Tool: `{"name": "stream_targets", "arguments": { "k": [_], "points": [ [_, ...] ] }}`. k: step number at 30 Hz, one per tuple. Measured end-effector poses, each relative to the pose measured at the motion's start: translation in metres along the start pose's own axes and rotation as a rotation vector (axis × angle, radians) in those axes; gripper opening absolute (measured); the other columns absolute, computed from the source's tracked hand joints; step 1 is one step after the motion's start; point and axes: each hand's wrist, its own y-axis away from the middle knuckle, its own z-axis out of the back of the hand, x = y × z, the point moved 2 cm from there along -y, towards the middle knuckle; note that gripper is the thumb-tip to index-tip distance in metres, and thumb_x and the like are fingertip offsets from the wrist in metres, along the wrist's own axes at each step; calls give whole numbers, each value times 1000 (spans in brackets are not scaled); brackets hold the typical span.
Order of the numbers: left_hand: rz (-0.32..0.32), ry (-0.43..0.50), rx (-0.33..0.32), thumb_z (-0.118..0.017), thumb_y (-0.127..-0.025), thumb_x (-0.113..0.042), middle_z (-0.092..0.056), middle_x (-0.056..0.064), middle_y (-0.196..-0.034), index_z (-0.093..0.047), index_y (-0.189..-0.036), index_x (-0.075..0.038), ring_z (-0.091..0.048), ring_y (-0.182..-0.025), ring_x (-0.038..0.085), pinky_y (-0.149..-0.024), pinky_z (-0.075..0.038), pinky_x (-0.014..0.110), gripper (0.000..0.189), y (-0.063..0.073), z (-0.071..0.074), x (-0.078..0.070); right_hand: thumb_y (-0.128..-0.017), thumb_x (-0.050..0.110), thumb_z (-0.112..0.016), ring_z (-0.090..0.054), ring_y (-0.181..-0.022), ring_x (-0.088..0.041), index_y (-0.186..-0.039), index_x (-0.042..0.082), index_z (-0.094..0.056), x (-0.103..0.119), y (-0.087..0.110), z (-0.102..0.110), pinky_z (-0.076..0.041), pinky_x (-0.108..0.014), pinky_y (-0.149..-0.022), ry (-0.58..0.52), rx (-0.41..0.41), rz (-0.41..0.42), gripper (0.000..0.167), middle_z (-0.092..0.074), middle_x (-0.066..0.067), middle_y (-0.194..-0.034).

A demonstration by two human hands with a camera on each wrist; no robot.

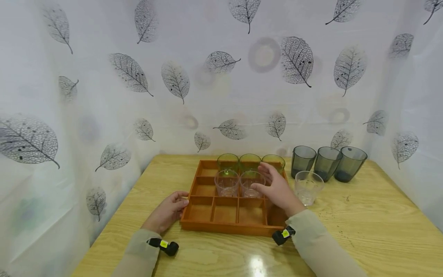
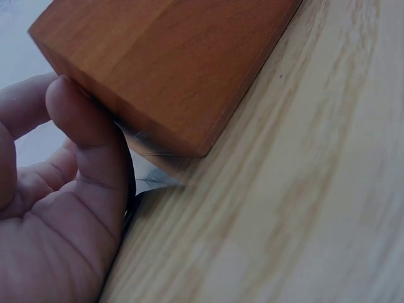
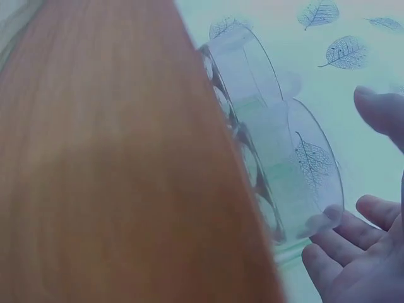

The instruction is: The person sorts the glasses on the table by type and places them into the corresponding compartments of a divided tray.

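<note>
The place is a small curtained-off booth; whether it stands in a home, shop or office cannot be told. White translucent sheeting printed with dark skeleton leaves fills the upper frame and both sides, closing round a pale yellow wood-grain bench below. Smoky-grey tapered tumblers at right and a reddish-brown compartmented wooden tray at centre look domestic.

- Left hand: fingers gently bent, palm turned inward.
- Right hand: raised, fingers extended, thumb spread well apart.
- Left forearm: pale-sleeved, reaching forward, angled rightward.
- Right forearm: pale-sleeved, reaching forward, angled leftward.
</note>
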Motion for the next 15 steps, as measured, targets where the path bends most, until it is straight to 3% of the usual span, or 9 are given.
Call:
{"name": "stream_targets", "arguments": {
  "k": [10, 15],
  "points": [
    [-1, 1, -3, -58, -105, -16, -55, 6, -103, -38, -142, 3, -51, -78, 14, -67, -45, 26, 46, 0, -1, 1, -90, 43, -77, -31, -146, -37, -159, 7, -24, 5, 1, 10, -26, -52, -116, -52, 1, 22, 94, -34, -16, -159],
    [2, 3, -8, -58, -105, -16, -55, 5, -103, -39, -142, 2, -50, -77, 14, -67, -45, 26, 46, 0, 0, 0, -91, 42, -77, -31, -147, -36, -159, 7, -24, 8, 2, 19, -28, -52, -115, -21, -13, 42, 93, -33, -16, -160]
  ]
}}
